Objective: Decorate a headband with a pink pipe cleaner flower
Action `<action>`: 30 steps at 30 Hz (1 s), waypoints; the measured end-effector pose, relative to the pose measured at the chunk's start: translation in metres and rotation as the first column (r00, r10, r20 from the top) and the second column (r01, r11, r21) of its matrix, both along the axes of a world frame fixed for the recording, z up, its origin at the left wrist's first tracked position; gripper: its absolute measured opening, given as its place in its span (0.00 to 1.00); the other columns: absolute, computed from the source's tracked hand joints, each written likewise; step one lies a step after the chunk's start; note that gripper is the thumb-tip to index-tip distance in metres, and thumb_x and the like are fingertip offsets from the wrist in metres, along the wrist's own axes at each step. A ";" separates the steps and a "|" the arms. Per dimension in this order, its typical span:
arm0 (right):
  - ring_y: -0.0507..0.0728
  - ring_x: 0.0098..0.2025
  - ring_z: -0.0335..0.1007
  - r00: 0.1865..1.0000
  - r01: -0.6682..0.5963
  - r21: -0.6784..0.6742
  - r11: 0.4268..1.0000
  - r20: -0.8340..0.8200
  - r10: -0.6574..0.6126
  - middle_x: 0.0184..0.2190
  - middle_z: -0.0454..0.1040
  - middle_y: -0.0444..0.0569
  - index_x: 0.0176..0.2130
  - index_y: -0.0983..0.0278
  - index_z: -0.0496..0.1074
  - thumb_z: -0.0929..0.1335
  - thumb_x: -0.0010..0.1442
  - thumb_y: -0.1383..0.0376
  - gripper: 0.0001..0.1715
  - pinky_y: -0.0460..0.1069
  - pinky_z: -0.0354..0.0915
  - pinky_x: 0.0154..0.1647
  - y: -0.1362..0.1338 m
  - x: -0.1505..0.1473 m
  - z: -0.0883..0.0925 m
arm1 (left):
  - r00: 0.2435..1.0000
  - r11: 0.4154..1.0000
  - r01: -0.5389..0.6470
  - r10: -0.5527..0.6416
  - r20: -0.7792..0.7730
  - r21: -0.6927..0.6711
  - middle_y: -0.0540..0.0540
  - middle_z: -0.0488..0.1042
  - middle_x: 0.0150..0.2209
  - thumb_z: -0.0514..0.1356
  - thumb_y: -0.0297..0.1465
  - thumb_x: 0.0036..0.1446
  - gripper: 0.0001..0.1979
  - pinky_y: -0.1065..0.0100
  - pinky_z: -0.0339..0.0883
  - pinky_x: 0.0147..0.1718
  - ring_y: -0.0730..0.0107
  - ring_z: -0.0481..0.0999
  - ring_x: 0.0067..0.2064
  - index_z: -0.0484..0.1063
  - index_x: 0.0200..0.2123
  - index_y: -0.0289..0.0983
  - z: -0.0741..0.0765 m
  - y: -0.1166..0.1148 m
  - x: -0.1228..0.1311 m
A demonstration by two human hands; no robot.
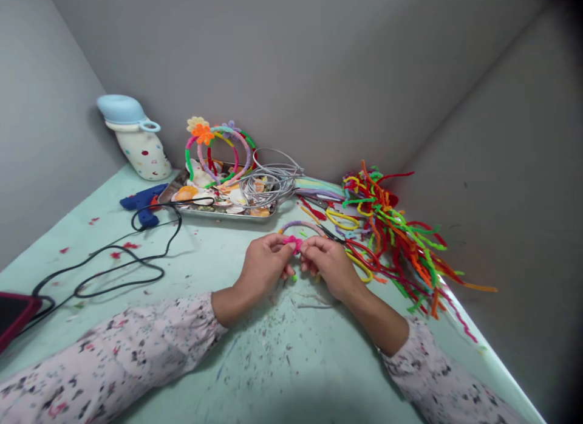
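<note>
Fingers of left hand and right hand tight on pink fuzzy tuft

Glue gun left of tray, pipe cleaners right, perhaps scissors between, bottle behind gun.

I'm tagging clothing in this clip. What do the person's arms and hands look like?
The left hand and right hand are bare, without gloves. The left sleeve and right sleeve are long, pale pinkish white, speckled with small black and red marks, ending at the wrists.
</note>
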State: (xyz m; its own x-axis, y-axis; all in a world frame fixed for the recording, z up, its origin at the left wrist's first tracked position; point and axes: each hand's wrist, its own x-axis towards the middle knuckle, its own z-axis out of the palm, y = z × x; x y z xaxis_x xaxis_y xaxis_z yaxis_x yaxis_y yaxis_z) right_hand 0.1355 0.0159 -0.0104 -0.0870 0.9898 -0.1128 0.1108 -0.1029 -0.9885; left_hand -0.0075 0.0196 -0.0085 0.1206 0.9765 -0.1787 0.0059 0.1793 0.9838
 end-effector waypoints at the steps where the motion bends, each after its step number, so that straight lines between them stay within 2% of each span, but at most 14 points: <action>1: 0.47 0.18 0.59 1.000 -0.002 0.006 1.000 0.011 0.002 0.16 0.68 0.41 0.27 0.65 0.69 0.66 0.52 0.63 0.07 0.42 0.55 0.18 0.000 0.000 -0.001 | 1.000 1.000 0.002 -0.002 -0.003 0.002 0.52 0.69 0.15 0.59 0.32 0.52 0.07 0.77 0.59 0.12 0.77 0.67 0.15 0.70 0.33 0.33 0.000 0.000 0.000; 9: 0.50 0.22 0.65 0.998 -0.050 -0.010 0.999 -0.032 0.049 0.20 0.70 0.43 0.29 0.65 0.69 0.66 0.53 0.61 0.08 0.43 0.59 0.18 0.002 0.002 -0.001 | 1.000 0.999 -0.015 0.014 0.019 0.029 0.51 0.70 0.18 0.60 0.31 0.50 0.07 0.77 0.59 0.13 0.77 0.68 0.16 0.70 0.32 0.33 -0.005 0.004 0.000; 14: 0.47 0.17 0.59 0.999 -0.028 -0.024 0.999 0.024 0.029 0.17 0.68 0.40 0.29 0.65 0.69 0.65 0.52 0.63 0.06 0.42 0.56 0.16 0.004 0.004 -0.002 | 0.999 0.999 -0.021 0.022 -0.025 0.034 0.51 0.69 0.17 0.60 0.32 0.50 0.08 0.77 0.59 0.13 0.77 0.67 0.16 0.71 0.33 0.33 -0.004 0.003 0.001; 19: 0.47 0.15 0.57 0.996 -0.094 -0.062 0.994 -0.007 0.093 0.16 0.66 0.40 0.27 0.65 0.68 0.65 0.53 0.62 0.08 0.42 0.53 0.14 0.007 0.007 -0.002 | 1.000 1.000 -0.015 0.015 -0.021 0.027 0.49 0.71 0.20 0.61 0.31 0.49 0.08 0.77 0.59 0.14 0.75 0.71 0.19 0.72 0.33 0.33 0.002 0.000 0.002; 30: 0.47 0.15 0.56 0.974 -0.079 0.006 0.997 0.212 0.076 0.16 0.65 0.38 0.25 0.63 0.67 0.64 0.50 0.64 0.06 0.43 0.53 0.17 0.005 0.005 -0.002 | 0.999 1.000 -0.010 0.009 -0.047 -0.008 0.49 0.71 0.19 0.60 0.26 0.47 0.06 0.77 0.60 0.14 0.75 0.70 0.18 0.70 0.32 0.33 0.006 -0.002 0.003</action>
